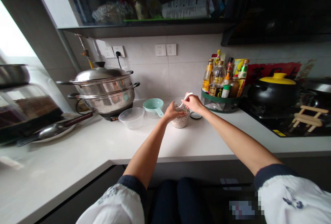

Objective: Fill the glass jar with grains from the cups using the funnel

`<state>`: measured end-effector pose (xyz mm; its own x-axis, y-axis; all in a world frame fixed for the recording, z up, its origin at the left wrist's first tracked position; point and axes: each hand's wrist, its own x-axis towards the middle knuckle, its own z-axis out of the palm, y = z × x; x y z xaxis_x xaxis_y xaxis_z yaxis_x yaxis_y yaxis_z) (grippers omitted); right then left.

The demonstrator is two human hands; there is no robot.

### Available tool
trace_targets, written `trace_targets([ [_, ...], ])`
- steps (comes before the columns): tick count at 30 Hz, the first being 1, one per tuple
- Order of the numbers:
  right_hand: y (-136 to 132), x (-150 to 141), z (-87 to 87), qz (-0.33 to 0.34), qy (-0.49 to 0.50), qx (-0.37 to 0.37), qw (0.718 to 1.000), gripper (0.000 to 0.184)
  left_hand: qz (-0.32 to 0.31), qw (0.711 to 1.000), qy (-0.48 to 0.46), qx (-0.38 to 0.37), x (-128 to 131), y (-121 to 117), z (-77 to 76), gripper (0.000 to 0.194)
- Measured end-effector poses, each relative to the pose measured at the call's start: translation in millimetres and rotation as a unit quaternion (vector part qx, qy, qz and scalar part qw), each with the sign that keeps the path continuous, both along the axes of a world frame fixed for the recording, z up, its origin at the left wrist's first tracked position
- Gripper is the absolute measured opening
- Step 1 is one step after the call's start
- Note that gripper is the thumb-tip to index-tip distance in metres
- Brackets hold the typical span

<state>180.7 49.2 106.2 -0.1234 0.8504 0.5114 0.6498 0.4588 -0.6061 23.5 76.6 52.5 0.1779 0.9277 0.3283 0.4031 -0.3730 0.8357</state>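
A clear jar (179, 122) of pale, flaky contents stands upright on the counter. My left hand (171, 113) is wrapped round its left side near the rim. In my right hand (194, 103) is a white spoon (189, 95), pinched by its handle over the jar's mouth; its lower end goes down into the jar and is hard to make out. A round dark-rimmed lid (196, 115) lies just right of the jar. To the left sit a clear plastic bowl (132, 119) and a mint-green cup-shaped utensil with a short handle (153, 105).
A two-tier steel steamer (104, 94) stands back left, with a ladle (53, 130) on a plate nearer. A green-rimmed rack of bottles (221, 105) is behind right. Beyond it, a black pot with a yellow lid (275, 89) sits on the stove. A cabinet (144, 30) hangs overhead.
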Motion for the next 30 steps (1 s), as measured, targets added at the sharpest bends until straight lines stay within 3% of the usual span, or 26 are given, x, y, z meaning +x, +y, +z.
trace_targets([
  [4, 2, -2, -2.4, -0.02, -0.034, 0.013, 0.999, 0.02, 0.016, 0.998, 0.059, -0.008, 1, -7, 1.5, 0.106],
  [11, 12, 10, -6.3, -0.001, 0.023, -0.025, 0.999, 0.018, 0.172, 0.973, 0.152, 0.02, 38, -43, 3.3, 0.094],
  [13, 15, 15, -8.1, 0.003, 0.047, -0.039, 0.998, 0.017, 0.189, 0.969, 0.156, 0.033, 44, -47, 1.7, 0.097],
  [19, 14, 23, -9.2, 0.009, 0.101, -0.078, 0.992, 0.015, 0.113, 0.985, 0.128, 0.012, 14, -18, 5.8, 0.092],
  [23, 7, 21, -3.8, 0.015, 0.19, -0.139, 0.972, 0.011, -0.065, 0.995, 0.022, -0.075, -7, 7, 5.3, 0.107],
  [25, 3, 21, -1.2, 0.023, 0.217, -0.149, 0.964, 0.012, -0.114, 0.987, -0.025, -0.107, -9, 11, 2.1, 0.106],
  [30, -5, 23, -1.8, 0.035, 0.214, -0.117, 0.969, 0.011, -0.063, 0.994, -0.058, -0.073, 0, 1, -7.8, 0.092],
])
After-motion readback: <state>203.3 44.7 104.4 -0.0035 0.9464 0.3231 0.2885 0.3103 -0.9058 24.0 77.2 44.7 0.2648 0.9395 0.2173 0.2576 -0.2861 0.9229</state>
